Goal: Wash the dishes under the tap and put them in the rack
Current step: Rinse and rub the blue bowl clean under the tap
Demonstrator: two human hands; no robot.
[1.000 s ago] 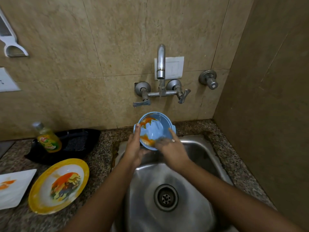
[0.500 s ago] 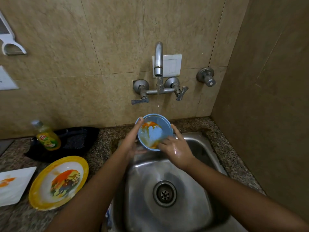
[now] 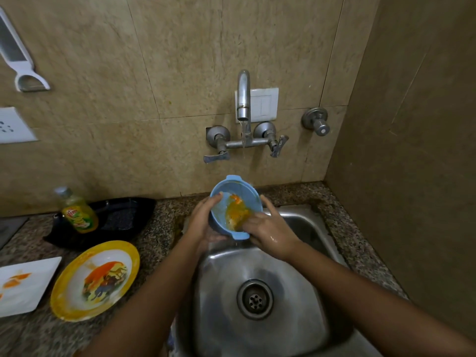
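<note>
Centrally, we see the blue bowl (image 3: 247, 200) held over the rear edge of the sink (image 3: 221, 287), tilted so that its opening faces us. It lies directly below the tap (image 3: 243, 96), from which a thin water stream (image 3: 243, 143) falls towards the bowl's far rim. Orange residue coats the lower inner wall.

We note that the left grip (image 3: 203, 222), a bare hand, is closed around the bowl's left side: the fingers curl beneath it and the thumb tip rests on the rim. The right grip (image 3: 273, 233) is wet. Its fingers reach inside and press on the soiled inner wall, while its thumb lies extended just beside the right rim. It clasps nothing.

To the left, on the granite worktop (image 3: 164, 220), we find a yellow plate (image 3: 61, 292) smeared with food and a white plate (image 3: 33, 295) carrying orange stains at the picture's edge. Behind them stand a bottle of dish liquid (image 3: 79, 212) and a black tray (image 3: 128, 210). On the tiled wall we mark a white switch (image 3: 268, 104) behind the tap, a round valve (image 3: 318, 121) to its right, and a white utensil (image 3: 23, 65) hanging at far left.
</note>
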